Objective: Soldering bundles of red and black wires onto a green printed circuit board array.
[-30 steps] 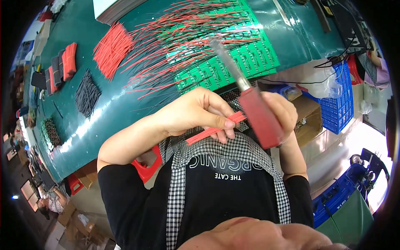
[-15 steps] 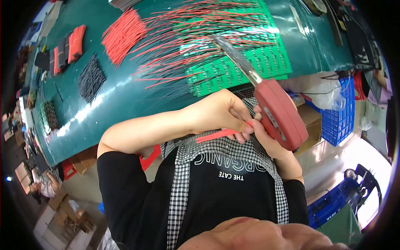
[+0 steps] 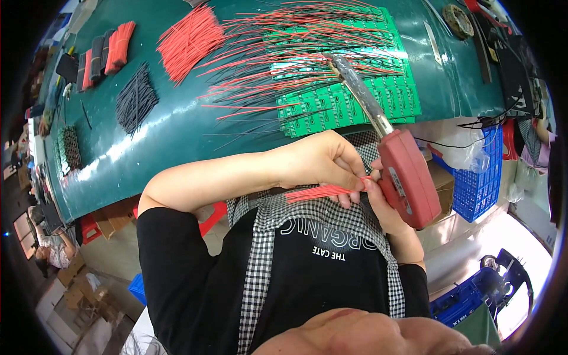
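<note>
Green tabletop — left hand round red wires, right hand — partly hidden — round tool

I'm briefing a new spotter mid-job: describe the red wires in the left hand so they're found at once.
From the green table, go down the picture to the checked apron. In front of it, the left hand pinches a slim bunch of red wires. Unlike the wide red heap on the table, this bunch is hand-held.

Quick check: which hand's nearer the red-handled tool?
Right. The right hand holds the red-handled tool, partly hidden behind its handle; the left hand is left of the handle, pinching thin red wires.
</note>
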{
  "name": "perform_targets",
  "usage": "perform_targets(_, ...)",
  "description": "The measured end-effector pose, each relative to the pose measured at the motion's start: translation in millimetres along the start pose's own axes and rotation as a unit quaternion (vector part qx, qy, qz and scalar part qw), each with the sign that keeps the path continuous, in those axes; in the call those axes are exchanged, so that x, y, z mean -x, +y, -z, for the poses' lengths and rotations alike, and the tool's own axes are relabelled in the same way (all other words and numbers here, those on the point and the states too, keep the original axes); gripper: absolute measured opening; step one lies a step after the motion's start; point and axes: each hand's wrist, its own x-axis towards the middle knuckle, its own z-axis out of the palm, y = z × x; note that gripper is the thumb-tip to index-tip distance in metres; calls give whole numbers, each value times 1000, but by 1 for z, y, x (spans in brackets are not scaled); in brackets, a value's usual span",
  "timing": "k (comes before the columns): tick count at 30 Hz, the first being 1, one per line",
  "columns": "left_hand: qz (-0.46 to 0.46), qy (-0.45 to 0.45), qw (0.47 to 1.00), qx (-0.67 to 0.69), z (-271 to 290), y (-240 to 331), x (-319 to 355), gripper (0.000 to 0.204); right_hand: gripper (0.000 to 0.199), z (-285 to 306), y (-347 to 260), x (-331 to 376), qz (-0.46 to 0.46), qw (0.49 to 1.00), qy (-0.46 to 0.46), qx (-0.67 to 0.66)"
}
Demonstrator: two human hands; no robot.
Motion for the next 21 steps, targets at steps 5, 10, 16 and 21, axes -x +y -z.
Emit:
perform_targets(5,-12,18,1000,15,0,-1,-2,15,63,-6,-8,-2,-20,999,35,-27)
perform_targets(10,-12,-12,999,-50,0,2,-3,14,46,-2,-18,-16,86,990,65,-87)
perform_targets(16,15,-22,1000,10,2,8,0,16,38,31,-20,-24,111,991,24,73)
perform_targets(21,41,-19,999,25,0,19,6,16,45,40,20,-35,286,955,61,52)
